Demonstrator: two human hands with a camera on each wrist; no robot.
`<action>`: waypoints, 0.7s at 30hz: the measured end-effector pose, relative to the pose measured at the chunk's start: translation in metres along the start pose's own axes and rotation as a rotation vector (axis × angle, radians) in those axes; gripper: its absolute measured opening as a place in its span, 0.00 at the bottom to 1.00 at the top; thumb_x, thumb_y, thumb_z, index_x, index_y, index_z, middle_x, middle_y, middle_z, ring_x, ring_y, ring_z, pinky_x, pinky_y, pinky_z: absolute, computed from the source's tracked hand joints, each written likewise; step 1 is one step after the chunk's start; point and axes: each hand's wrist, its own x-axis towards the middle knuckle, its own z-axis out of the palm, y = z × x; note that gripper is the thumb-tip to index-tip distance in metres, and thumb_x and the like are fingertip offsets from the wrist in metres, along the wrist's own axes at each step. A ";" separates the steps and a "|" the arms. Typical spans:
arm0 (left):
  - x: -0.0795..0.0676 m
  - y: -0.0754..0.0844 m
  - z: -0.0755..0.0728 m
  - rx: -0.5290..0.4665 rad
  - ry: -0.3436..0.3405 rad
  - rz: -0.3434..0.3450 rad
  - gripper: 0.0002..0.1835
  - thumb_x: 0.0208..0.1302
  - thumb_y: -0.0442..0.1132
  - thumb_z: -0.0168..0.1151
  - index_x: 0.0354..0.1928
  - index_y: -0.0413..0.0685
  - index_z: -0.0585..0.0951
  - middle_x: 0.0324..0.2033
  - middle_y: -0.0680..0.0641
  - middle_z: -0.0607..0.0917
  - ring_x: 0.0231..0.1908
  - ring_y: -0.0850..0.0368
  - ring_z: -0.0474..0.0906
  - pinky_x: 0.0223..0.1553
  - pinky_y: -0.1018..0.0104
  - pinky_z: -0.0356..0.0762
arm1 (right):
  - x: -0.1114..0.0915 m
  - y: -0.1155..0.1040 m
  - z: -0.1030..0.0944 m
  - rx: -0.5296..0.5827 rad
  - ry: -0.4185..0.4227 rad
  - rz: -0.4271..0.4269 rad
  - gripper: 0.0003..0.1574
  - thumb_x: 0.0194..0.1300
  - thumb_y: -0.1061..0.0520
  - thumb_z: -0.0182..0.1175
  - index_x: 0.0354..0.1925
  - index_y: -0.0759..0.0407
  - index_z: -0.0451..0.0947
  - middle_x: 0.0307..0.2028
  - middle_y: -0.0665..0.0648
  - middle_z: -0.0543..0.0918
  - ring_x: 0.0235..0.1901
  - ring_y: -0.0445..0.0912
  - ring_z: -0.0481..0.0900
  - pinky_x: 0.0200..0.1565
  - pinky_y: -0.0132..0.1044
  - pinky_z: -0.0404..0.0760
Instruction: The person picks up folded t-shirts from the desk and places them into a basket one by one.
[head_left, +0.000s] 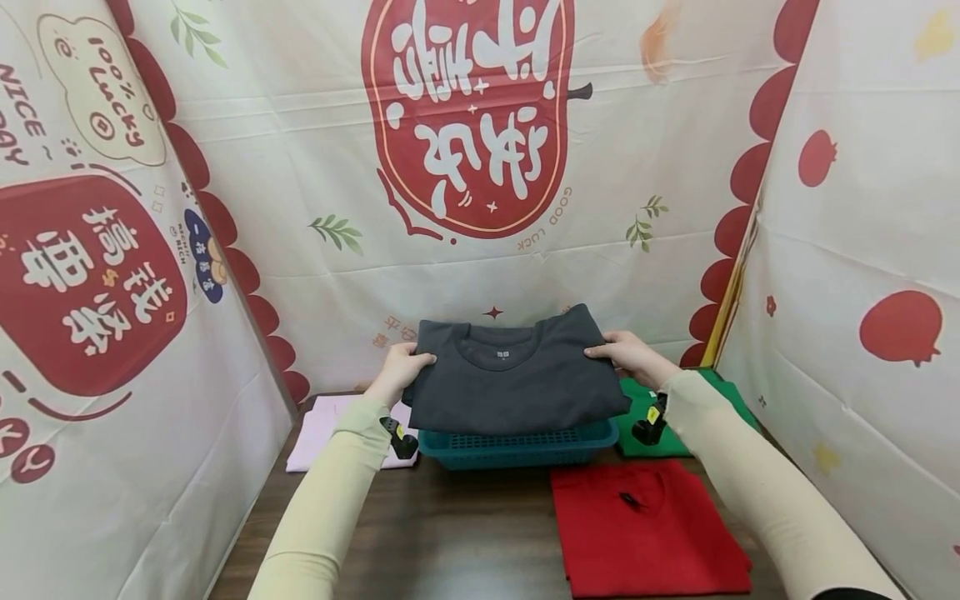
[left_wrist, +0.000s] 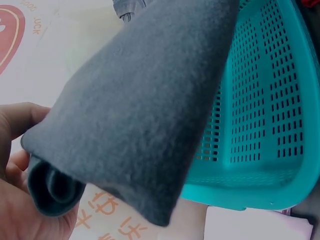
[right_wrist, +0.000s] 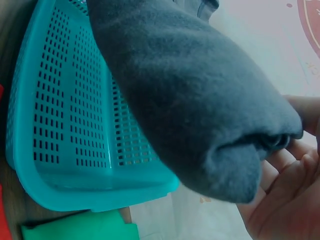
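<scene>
A folded dark grey T-shirt (head_left: 510, 379) hangs above a teal plastic basket (head_left: 517, 454), its neckline toward the back wall. My left hand (head_left: 405, 367) pinches the shirt's left side, thumb on top. On the opposite side my right hand (head_left: 630, 354) pinches it the same way. In the left wrist view, the folded grey cloth (left_wrist: 135, 100) runs out from the left hand (left_wrist: 30, 200), with a rolled edge under the fingers. The right wrist view has the right hand (right_wrist: 290, 185) at the shirt's folded end, beside the slotted basket (right_wrist: 75, 100), whose visible part holds nothing.
A red folded shirt (head_left: 637, 533) lies at the front right of the brown table (head_left: 450, 533). Behind it is a green folded garment (head_left: 652, 425), partly hidden by my right arm. Pale pink cloth (head_left: 322, 433) lies left of the basket. Printed fabric walls (head_left: 300, 125) surround the table.
</scene>
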 end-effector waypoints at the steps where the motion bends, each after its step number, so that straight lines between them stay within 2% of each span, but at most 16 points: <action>1: 0.001 -0.001 0.001 0.006 0.002 0.000 0.13 0.63 0.36 0.61 0.47 0.35 0.82 0.36 0.40 0.84 0.29 0.52 0.80 0.35 0.58 0.79 | 0.001 0.001 0.000 -0.003 0.000 0.000 0.37 0.71 0.52 0.56 0.70 0.68 0.57 0.57 0.68 0.72 0.40 0.49 0.83 0.45 0.46 0.82; 8: 0.004 -0.004 0.007 0.041 0.000 0.001 0.13 0.63 0.36 0.61 0.46 0.36 0.83 0.39 0.39 0.83 0.32 0.49 0.80 0.37 0.56 0.79 | 0.003 0.005 0.001 -0.003 0.000 0.001 0.34 0.71 0.55 0.55 0.68 0.69 0.60 0.56 0.68 0.73 0.40 0.48 0.83 0.44 0.46 0.82; 17: 0.006 -0.005 0.012 0.075 0.007 0.025 0.12 0.63 0.36 0.61 0.45 0.36 0.83 0.37 0.39 0.83 0.32 0.50 0.79 0.38 0.56 0.79 | 0.004 0.006 0.006 -0.013 0.004 0.007 0.37 0.72 0.55 0.54 0.71 0.68 0.55 0.63 0.72 0.67 0.42 0.47 0.82 0.45 0.46 0.82; 21: 0.007 -0.006 0.014 0.088 0.011 0.034 0.12 0.63 0.36 0.61 0.44 0.36 0.83 0.38 0.39 0.83 0.33 0.48 0.79 0.38 0.55 0.79 | 0.008 0.007 0.009 -0.015 0.011 0.014 0.36 0.72 0.54 0.55 0.71 0.67 0.57 0.63 0.72 0.67 0.43 0.48 0.81 0.45 0.46 0.82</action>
